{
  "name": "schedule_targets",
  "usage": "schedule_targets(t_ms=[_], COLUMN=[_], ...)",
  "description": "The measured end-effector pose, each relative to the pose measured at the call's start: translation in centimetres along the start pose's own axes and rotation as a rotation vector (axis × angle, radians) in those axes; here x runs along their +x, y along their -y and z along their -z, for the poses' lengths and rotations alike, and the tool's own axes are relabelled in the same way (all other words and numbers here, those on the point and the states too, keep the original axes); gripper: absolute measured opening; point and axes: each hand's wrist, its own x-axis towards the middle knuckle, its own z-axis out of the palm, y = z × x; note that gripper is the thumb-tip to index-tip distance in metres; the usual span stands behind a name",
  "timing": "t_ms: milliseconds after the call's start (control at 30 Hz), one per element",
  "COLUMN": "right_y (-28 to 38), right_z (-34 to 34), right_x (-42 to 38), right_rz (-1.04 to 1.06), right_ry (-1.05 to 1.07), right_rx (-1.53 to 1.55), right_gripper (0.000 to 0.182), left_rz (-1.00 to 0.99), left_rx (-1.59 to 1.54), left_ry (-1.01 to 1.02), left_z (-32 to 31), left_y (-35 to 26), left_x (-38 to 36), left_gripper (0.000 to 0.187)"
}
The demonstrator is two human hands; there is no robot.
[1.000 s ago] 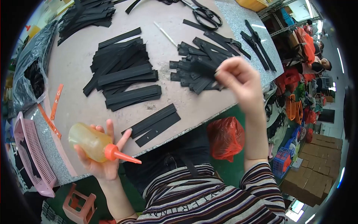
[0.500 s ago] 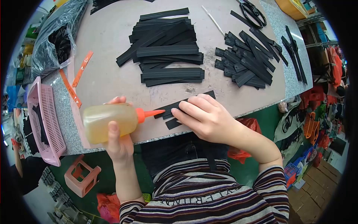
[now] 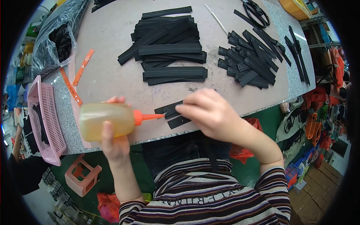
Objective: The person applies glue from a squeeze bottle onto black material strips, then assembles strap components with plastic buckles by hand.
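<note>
left hand (image 3: 115, 146) grips bottle (image 3: 107, 123) | right hand (image 3: 215, 114) narrow, hold unclear | step: nozzle (image 3: 152, 116) at black strip (image 3: 171, 108), mid-frame | move likely calls for steady tip

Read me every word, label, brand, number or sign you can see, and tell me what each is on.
Striped knit shirt: dark capital letters across the front, possibly including "ER"; folds and angle leave the whole word uncertain.
Two narrow orange strips: small marks, too small to read.
Clear squeeze bottle of yellowish liquid with orange nozzle: no label visible on the side shown.
I can read no other text.
</note>
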Motion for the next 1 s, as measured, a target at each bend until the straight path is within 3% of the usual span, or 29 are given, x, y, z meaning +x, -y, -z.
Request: schedule_targets(t_ms=[100,200,333,467,567,633,733,800,1000], right_y=[0.2,-0.2,-1.0,-0.8,-0.6,-0.9,-4.9,-5.5,-3.7], right_z=[1.6,2.0,0.8,2.1,7.8,11.5,13.7,13.1,14.0], right_x=[1.0,1.1,-0.1,-1.2,-2.7,-3.9,-7.8,-9.1,-9.1], right_rz=[-0.227,-0.263,-0.069,-0.051,-0.315,-0.759,-0.877,-0.872,-0.803], right_ry=[-0.045,0.035,-0.032,-0.134,-0.281,-0.422,-0.402,-0.434,-0.611], right_rx=[-0.085,-0.064,-0.116,-0.064,0.043,0.294,0.302,0.238,0.452], right_gripper=[0.027,0.024,0.025,0.028,0.031,0.026,0.026,0.027,0.029], left_rz=[0.043,0.16,0.398,0.51,0.489,0.406,0.345,0.319,0.276], left_rx=[-0.331,-0.681,-1.03,-1.033,-1.053,-1.056,-1.095,-1.103,-1.081], left_ry=[-0.008,0.09,0.397,0.421,0.398,0.361,0.264,0.219,0.215], left_z=[1.4,0.9,-1.9,-3.9,-2.8,-2.0,-0.6,0.4,2.5], left_y=[-0.7,-0.4,0.8,1.7,1.2,0.4,-0.2,-0.7,-1.4], left_x=[0.4,1.0,2.1,2.4,2.4,2.5,2.7,2.5,2.0], left_gripper=[0.061,0.062,0.06,0.058,0.057,0.055,0.054,0.054,0.056])
